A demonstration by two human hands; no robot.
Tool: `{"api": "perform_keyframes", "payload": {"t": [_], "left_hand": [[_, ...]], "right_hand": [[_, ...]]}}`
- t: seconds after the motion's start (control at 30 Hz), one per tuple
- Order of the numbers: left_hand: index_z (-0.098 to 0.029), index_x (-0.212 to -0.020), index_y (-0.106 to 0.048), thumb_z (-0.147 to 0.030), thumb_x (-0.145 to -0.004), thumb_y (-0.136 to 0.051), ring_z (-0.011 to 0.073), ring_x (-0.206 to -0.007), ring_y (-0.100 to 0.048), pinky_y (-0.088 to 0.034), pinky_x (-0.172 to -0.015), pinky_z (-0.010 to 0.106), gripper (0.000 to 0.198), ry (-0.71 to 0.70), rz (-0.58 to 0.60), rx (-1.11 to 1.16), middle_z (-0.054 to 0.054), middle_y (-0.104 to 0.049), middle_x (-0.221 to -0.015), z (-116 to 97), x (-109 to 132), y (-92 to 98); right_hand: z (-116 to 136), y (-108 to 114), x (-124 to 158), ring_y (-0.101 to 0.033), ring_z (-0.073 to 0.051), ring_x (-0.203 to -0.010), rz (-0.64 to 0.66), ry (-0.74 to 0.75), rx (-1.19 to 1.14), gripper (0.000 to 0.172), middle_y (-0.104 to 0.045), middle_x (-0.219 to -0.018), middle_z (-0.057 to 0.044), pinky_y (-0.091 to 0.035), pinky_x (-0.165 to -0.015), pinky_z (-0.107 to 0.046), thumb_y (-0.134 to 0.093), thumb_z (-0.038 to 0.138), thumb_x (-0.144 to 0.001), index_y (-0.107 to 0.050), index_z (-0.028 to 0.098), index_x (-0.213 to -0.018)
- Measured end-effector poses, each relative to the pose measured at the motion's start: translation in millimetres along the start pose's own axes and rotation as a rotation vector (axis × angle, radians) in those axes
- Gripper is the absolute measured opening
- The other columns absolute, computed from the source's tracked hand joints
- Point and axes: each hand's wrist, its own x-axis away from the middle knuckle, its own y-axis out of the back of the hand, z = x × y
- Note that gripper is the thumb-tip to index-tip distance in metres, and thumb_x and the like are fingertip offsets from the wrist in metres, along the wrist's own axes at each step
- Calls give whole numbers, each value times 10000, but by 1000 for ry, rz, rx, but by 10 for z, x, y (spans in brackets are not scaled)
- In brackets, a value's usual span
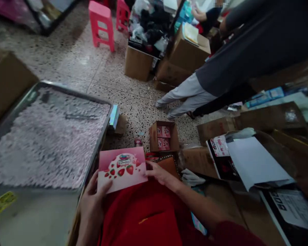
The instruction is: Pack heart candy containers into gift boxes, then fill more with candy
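A pink-and-white carton (122, 167) printed with strawberries lies across my lap, its broad face up. My left hand (93, 200) grips its lower left corner, thumb on top and fingers behind. At the right edge my right hand (157, 173) pinches it between thumb and fingers. Whether the carton is folded flat or has depth, I cannot tell. Just beyond it on the floor stands an open cardboard box (153, 141) holding several small pink packs (165, 131) with similar strawberry prints.
To my left is a metal tray (79, 93) spread with many small pale pink pieces (48, 143). Cardboard boxes and white paper (259, 160) crowd the right side. A person in grey trousers (187, 95) stands ahead. Farther back are a pink stool (101, 22) and stacked cartons (187, 51).
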Motion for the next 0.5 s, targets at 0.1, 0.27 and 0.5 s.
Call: {"api": "perform_keyframes", "payload": {"t": [0.1, 0.27, 0.5], "left_hand": [[-360, -1338, -684, -282, -640, -917, 218, -935, -768, -649, -710, 268, 740, -19, 82, -98, 6, -764, -1207, -227, -575, -1050], [-264, -1205, -752, -322, -722, -886, 180, -844, -753, -623, -695, 246, 504, 49, 226, -239, 43, -771, -1130, -461, -1529, -2534], [-146, -1166, -680, -220, -762, -868, 110, -724, -699, -559, -637, 191, 451, 188, 312, -354, 92, -756, -1067, 234, -2233, -4294]], "right_hand": [[195, 567, -287, -738, -248, -1026, -146, 41, -216, 632, -786, -1125, -54, -576, -935, -374, -921, 351, -600, -724, 225, -1187], [442, 1326, -1034, -740, -207, -863, -390, 56, -482, 644, -785, -1039, -33, -603, -764, -335, -941, 375, -546, -706, 222, -1125], [301, 2010, -1763, -730, -196, -914, -889, 205, -808, 671, -767, -1136, -13, -607, -719, -298, -909, 391, -584, -647, 268, -1190]]}}
